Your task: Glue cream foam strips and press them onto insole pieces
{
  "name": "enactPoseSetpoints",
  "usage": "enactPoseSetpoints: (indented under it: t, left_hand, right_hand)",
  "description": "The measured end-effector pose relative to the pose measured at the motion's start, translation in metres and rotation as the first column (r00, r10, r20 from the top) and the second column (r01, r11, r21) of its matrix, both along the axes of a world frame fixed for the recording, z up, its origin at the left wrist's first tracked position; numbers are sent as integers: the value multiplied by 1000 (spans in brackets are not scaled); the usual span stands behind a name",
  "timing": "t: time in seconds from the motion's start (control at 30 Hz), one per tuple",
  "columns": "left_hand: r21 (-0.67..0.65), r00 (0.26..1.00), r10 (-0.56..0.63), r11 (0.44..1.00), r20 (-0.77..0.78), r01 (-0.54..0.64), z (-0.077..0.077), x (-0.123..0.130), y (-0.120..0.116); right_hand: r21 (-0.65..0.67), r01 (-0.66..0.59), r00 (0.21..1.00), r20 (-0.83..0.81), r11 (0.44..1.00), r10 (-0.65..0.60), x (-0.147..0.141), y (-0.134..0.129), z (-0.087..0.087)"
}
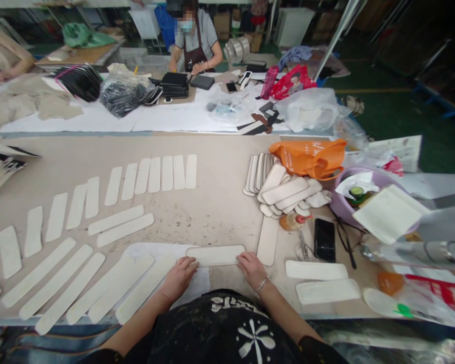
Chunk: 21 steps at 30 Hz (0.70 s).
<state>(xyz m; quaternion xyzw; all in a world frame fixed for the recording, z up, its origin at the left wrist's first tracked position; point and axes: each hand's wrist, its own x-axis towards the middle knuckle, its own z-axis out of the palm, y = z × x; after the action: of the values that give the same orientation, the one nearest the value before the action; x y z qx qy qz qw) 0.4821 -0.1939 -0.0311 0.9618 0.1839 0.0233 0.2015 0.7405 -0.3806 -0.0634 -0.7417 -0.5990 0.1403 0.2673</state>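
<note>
A pale, round-ended strip [215, 255] with a thin dark outline lies crosswise in front of me, partly over a white sheet [201, 283]. My left hand [180, 275] has its fingers closed on the strip's left end, and my right hand [252, 268] grips the right end the same way. Just right of it, another pale strip [267, 240] points away from me. Close to my left forearm lies a long slanting strip [147, 288], one of several spread over the table's left side. My thumbs are partly hidden.
Beyond my right hand are a heap of strips [288, 192], a small bottle [292, 221], scissors [304, 246], a black phone [325, 240] and a purple basin [337, 194]. An orange bag [311, 157] sits behind the heap. A masked co-worker [199, 43] is at the far table.
</note>
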Motion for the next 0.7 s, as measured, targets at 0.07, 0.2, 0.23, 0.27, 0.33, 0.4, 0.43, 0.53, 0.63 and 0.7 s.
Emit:
enactPoseSetpoints:
  t: [0.07,0.2,0.23,0.27,0.33,0.4,0.43,0.53,0.63,0.7]
  left_hand:
    - [-25,997,-67,997,-31,67,-3,10,1]
    - [-94,992,-107,991,-70,100,-8,18,4]
    - [-101,992,-101,991,-74,93,-9,18,4]
    - [-106,993,-94,991,-78,86,-10,17,5]
    - [-115,993,-80,991,-90,69,-12,16,4]
    - [-123,992,-65,991,-104,52,-14,16,3]
    - [-127,992,-58,991,-110,44,-14,16,3]
    - [-138,991,-41,990,-127,23,-14,17,2]
    - [-143,990,-35,990,-137,15,-12,19,3]
    - [-142,989,-33,990,-143,12,-10,20,2]
  right_hand:
    - [-3,-5,1000,1,1000,5,0,1,0]
    - [-19,-18,1000,3,1000,18,1,2,1]
    - [-26,-18,1000,3,1000,18,1,3,1]
    - [-34,-16,1000,3,999,16,1,3,2]
    - [-53,-8,1000,4,999,8,0,3,3]
    - [-76,0,1000,8,997,1,-1,3,4]
    - [-87,3,1000,10,996,-2,-1,4,5]
    - [-121,9,1000,19,993,-7,-2,4,6]
    - [-144,15,1000,27,989,-11,-2,4,8]
    - [-151,23,999,32,988,-19,-3,5,11]
